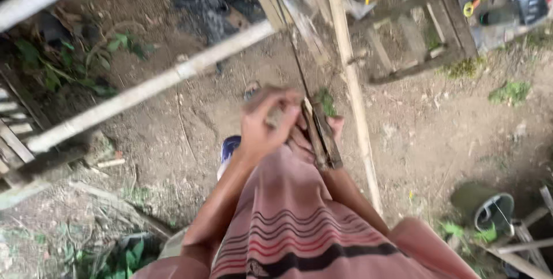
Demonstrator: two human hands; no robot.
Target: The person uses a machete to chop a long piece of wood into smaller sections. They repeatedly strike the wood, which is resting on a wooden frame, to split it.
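1. The picture is blurred from motion, so small details are hard to read. The left hand point(266, 124) is curled with fingers bent around something small and grey, but I cannot tell what it is.
2. The right hand point(333, 126) is mostly hidden behind a narrow wooden piece point(320, 132); only some fingers show at its side, seemingly gripping it.
3. The wooden piece is dark, rough and flat, and it stands in front of the striped pink shirt point(294, 221), between both hands.
4. A long pale bamboo pole point(352, 83) runs on the ground just beside the right hand. A second pale pole point(155, 86) crosses diagonally at the left, cut off by the frame.
5. The ground is bare brown dirt point(438, 135), open at the right. A wooden pallet point(415, 31) lies further up.
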